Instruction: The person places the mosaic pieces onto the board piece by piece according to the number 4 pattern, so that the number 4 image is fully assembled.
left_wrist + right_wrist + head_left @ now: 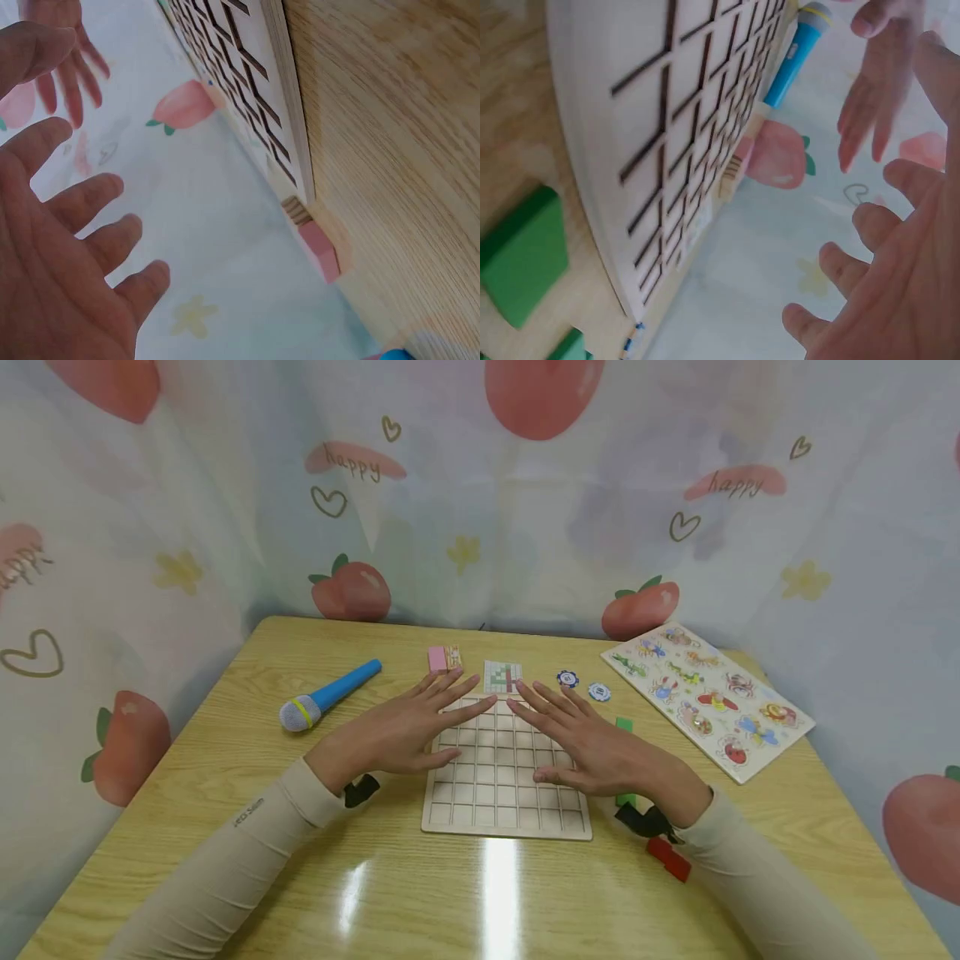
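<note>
A square wooden grid board (495, 797) lies flat on the table in the head view. My left hand (408, 727) hovers over its left side, palm down, fingers spread and holding nothing. Over the board's right side is my right hand (603, 747), likewise spread and holding nothing. Both wrist views show the hands apart from the board. Just beyond the fingertips lies a small patterned card (495, 675) with green and red squares. Green blocks (526, 255) sit right of the board, partly hidden by my right hand in the head view.
Red blocks (668, 858) lie by my right wrist. A blue toy microphone (341, 689) rests at left. Behind are a pink block (437, 659) with a patterned piece beside it, and two poker chips (567, 678). An animal puzzle board (712, 681) lies at far right. A printed curtain (480, 493) backs the table.
</note>
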A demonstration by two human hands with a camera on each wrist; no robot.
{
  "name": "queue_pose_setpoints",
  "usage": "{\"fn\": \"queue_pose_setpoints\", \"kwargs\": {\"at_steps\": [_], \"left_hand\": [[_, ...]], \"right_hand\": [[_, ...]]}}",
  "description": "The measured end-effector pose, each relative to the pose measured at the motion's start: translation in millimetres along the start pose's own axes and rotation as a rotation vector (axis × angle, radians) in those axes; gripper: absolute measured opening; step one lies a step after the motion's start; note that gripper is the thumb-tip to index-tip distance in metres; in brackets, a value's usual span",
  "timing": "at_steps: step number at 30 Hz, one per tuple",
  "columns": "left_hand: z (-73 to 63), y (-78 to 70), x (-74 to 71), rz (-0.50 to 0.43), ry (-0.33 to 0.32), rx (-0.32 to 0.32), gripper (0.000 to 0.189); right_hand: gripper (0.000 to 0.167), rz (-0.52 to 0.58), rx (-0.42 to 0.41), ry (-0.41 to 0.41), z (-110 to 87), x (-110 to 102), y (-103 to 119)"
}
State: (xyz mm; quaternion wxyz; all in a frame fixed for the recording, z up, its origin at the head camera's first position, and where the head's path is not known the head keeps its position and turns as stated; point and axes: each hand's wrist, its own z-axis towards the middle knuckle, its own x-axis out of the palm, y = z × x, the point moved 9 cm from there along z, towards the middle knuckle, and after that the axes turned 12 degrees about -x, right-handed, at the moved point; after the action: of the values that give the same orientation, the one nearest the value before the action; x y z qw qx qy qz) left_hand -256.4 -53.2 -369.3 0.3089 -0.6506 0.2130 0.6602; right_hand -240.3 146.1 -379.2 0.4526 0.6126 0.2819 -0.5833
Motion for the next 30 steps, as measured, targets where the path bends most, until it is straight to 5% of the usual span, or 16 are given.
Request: {"fn": "queue_pose_setpoints", "kwargs": {"at_steps": [6,10,13,17,20,22,24,27,30], "left_hand": [[-0.8,-2.1,0.6,-0.010,0.029,0.001,0.082],[-10.0,1.8,-4.9,-0.126,-0.004,-0.039,0.079],[-25.6,6.1,-9.6,-0.322,-0.056,-0.082,0.074],[-48.3,9.0,-7.8,-0.716,-0.122,-0.124,0.065],[-61.4,9.0,8.3,-1.018,-0.116,-0.143,0.062],[-67.6,11.2,25.3,-1.097,-0.094,-0.191,0.064],[-71.0,14.7,42.1,-1.056,-0.077,-0.244,0.069],[-72.4,20.9,62.0,-0.822,-0.042,-0.318,0.089],[-71.2,20.7,72.4,-0.613,0.000,-0.315,0.114]], "right_hand": [[0.085,0.066,0.017,0.000,-2.5,-1.2,-3.0],[0.074,0.078,0.044,-0.091,-10.7,-18.7,-9.6],[0.060,0.029,0.093,-0.219,-29.7,-39.2,-19.6],[0.048,-0.020,0.267,-0.358,-70.8,-57.2,-42.2],[0.042,0.006,0.434,-0.362,-100.1,-53.1,-60.4],[0.041,0.049,0.530,-0.321,-114.3,-41.6,-72.1],[0.040,0.091,0.602,-0.262,-123.6,-26.9,-82.4],[0.041,0.140,0.655,-0.191,-130.9,-7.6,-93.3],[0.043,0.160,0.665,-0.167,-134.3,2.6,-96.9]]}}
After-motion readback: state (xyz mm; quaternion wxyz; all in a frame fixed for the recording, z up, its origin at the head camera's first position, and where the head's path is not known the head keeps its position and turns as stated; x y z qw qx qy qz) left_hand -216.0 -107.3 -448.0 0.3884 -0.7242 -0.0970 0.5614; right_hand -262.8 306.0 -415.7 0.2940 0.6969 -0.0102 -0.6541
